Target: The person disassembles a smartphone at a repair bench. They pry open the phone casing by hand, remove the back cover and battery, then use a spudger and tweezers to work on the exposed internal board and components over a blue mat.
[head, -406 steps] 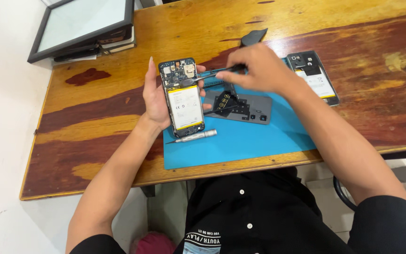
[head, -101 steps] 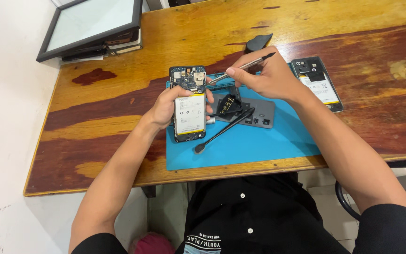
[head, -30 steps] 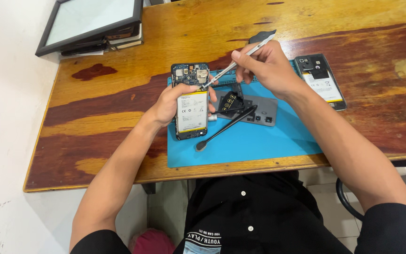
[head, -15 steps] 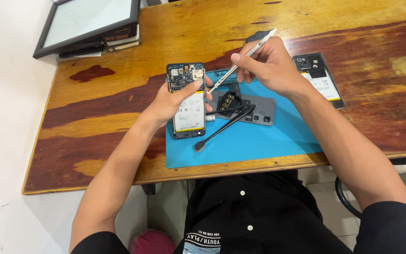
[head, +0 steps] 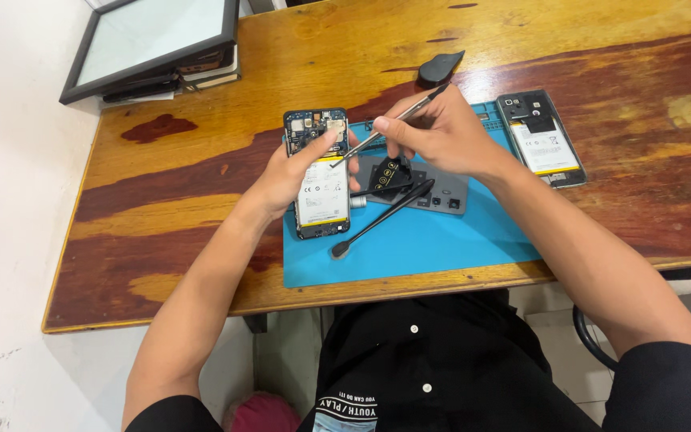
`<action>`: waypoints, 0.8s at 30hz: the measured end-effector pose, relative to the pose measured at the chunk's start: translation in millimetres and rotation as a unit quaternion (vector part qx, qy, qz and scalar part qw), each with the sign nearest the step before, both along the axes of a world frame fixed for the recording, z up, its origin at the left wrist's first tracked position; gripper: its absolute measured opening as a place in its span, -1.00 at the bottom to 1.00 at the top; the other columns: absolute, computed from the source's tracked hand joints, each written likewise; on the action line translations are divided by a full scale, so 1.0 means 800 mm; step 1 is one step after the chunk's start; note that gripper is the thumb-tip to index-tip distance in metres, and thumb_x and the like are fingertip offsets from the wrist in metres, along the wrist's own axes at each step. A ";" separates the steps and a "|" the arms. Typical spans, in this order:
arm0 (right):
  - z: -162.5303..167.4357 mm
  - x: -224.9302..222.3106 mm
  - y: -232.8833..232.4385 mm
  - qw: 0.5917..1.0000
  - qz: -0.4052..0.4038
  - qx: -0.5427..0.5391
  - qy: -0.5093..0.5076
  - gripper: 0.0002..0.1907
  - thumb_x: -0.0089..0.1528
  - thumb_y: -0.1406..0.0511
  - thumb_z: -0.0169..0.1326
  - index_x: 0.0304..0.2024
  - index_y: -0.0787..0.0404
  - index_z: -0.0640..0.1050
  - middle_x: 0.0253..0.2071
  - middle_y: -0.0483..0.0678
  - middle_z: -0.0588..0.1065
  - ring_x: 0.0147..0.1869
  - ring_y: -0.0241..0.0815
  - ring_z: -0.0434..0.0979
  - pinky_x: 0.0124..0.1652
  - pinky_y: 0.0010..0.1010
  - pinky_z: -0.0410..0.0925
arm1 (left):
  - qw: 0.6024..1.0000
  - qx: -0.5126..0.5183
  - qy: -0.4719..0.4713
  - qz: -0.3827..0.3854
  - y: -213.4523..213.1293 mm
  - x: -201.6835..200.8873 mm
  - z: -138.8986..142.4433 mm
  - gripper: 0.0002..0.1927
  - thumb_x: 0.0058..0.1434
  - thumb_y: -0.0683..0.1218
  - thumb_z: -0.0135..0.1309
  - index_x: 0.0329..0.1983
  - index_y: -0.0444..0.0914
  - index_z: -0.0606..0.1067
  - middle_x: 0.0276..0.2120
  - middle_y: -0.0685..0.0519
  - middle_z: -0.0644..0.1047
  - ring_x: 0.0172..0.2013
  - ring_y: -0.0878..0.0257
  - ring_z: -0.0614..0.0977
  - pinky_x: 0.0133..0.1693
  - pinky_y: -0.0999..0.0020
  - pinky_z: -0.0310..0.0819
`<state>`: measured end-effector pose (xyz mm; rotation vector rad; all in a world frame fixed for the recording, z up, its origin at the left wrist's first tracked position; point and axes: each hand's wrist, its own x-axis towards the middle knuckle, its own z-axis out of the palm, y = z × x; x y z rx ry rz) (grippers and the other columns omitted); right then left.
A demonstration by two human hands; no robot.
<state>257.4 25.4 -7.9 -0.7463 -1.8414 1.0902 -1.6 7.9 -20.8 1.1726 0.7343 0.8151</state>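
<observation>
Your right hand (head: 441, 136) had come down, bringing the thin tool (head: 377, 138) it pinched to the open phone (head: 320, 172). Your left hand (head: 297, 172) held that phone on the blue mat (head: 441, 248). Pushing hard could scratch tiny parts.

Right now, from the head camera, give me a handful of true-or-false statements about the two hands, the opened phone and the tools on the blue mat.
1. The left hand holds the opened black phone with the white battery. True.
2. The right hand holds a red screwdriver. False: it holds thin metal tweezers, their tip at the phone.
3. The long black spudger lies on the blue rubber mat, in neither hand. True.
4. The second opened phone lies under the left hand. False: it lies untouched at the mat's right end, beyond the right hand.
5. The black-framed panel rests on the mat. False: it sits at the wooden table's far left corner.
</observation>
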 end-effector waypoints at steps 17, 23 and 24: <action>0.010 0.005 0.005 0.995 -0.089 0.034 -0.023 -0.68 0.39 0.20 0.15 -0.37 0.27 0.65 -0.57 -0.11 0.54 -0.54 -0.42 0.42 -0.54 -0.54 0.22 | 1.000 -0.008 -0.008 -0.005 0.004 -0.001 -0.004 -0.55 0.42 0.17 -0.07 0.08 -0.28 0.47 -0.26 -0.05 0.61 -0.27 0.12 0.72 -0.26 0.26 0.66; 0.009 0.002 0.000 0.997 -0.076 0.016 -0.002 -0.70 0.39 0.21 0.15 -0.37 0.26 0.66 -0.56 -0.13 0.55 -0.54 -0.43 0.44 -0.53 -0.55 0.25 | 1.000 0.005 0.008 0.003 0.002 0.001 -0.003 -0.53 0.41 0.19 -0.10 0.07 -0.27 0.48 -0.26 -0.04 0.62 -0.27 0.12 0.72 -0.25 0.24 0.66; 0.009 -0.001 -0.002 0.997 -0.080 0.014 -0.010 -0.70 0.38 0.21 0.16 -0.38 0.27 0.65 -0.57 -0.13 0.55 -0.54 -0.44 0.44 -0.53 -0.55 0.25 | 1.000 -0.003 0.012 0.010 0.002 0.001 -0.003 -0.53 0.40 0.19 -0.10 0.07 -0.26 0.48 -0.26 -0.04 0.62 -0.28 0.11 0.72 -0.26 0.23 0.67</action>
